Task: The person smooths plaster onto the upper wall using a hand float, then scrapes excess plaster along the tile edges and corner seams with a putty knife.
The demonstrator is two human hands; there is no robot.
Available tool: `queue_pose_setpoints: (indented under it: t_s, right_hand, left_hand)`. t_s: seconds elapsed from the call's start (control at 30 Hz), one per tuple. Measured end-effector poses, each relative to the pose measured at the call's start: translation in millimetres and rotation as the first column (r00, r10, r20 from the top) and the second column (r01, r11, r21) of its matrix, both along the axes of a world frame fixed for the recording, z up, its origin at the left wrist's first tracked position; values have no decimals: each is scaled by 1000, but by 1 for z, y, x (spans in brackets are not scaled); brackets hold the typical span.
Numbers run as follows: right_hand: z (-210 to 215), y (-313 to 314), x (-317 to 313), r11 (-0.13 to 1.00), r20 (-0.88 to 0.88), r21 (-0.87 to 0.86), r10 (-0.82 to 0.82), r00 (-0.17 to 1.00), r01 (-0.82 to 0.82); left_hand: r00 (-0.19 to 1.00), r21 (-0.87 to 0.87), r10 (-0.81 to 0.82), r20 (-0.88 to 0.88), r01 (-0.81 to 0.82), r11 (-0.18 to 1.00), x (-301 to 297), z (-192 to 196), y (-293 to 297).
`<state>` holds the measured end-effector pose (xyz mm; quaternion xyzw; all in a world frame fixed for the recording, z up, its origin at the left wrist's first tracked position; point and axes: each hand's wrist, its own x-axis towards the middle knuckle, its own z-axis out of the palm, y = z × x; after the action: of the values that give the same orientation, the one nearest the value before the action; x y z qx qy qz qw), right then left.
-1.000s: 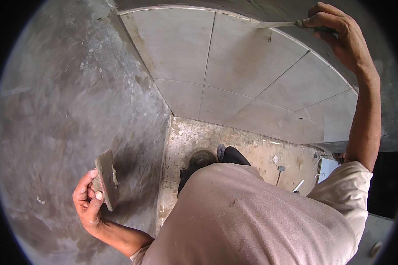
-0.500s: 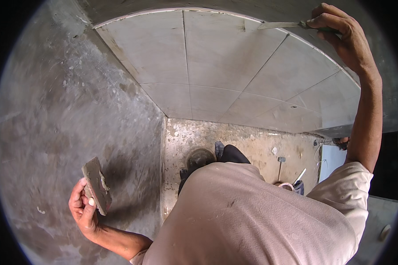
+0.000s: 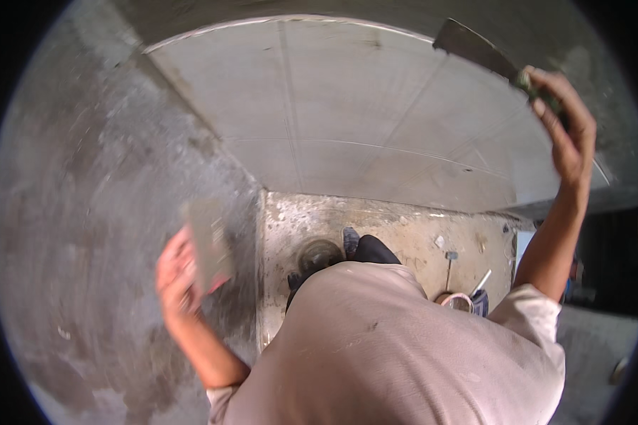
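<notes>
While the right hand (image 3: 563,131) grips a trowel (image 3: 475,46) at the tiled wall (image 3: 347,113), the left hand (image 3: 177,280) holds a mortar board (image 3: 207,244). Spreading looks underway; next likely needs reloading.

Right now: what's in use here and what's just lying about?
In use: trowel in right hand; flat board in left hand; tiled wall.
Lying about: hammer, white roll on floor.

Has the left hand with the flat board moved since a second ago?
Yes. The left hand, holding the flat board, has risen and swung right, closer to the wall corner; it is motion-blurred.
</notes>
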<state>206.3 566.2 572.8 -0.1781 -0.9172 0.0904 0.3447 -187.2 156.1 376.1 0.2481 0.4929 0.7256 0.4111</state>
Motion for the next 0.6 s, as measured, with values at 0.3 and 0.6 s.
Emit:
queue_pose_setpoints:
  t_s: [0.3, 0.6]
  right_hand:
    - [-218, -131, -111, 912, -315, -364, 69, 947, -188]
    - [-249, -75, -54, 811, -441, -549, -486, 755, 201]
  left_hand:
    - [783, 365, -449, 430, 304, 880, 65, -36, 159]
    - [909, 278, -204, 363, 103, 955, 36, -25, 150]
